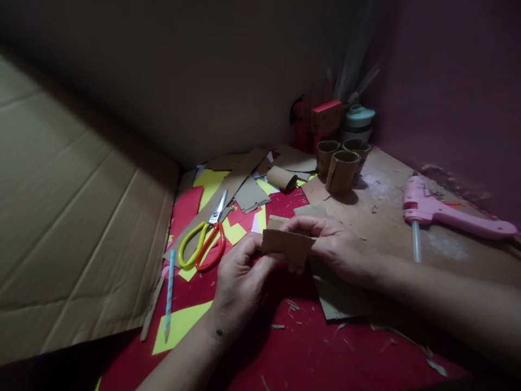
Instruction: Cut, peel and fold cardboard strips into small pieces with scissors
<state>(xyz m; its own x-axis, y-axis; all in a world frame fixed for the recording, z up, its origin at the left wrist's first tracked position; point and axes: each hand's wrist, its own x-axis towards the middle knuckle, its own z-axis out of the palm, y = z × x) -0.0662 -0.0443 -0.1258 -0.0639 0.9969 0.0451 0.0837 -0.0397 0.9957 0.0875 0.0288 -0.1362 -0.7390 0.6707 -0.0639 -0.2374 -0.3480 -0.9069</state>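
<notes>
Between both hands, over the red table surface, is a small curved piece of cardboard (287, 244). My left hand (244, 271) pinches its left end, with the thumb along the near face. At the right end, my right hand (331, 244) grips the same piece, fingers curled over and behind it. Part of the far side is hidden by my fingers. A flat greyish cardboard piece (340, 296) lies under my right hand. Left of my hands, scissors (207, 233) with one yellow and one red handle rest with blades pointing away.
Three cardboard tubes (342, 172) stand upright at the back right, with another tube (281, 178) lying on its side nearby. A pink glue gun (442, 212) lies at the right. A blue pencil (169, 296) rests at the left beside a large cardboard sheet (81, 217). Paper scraps surround them.
</notes>
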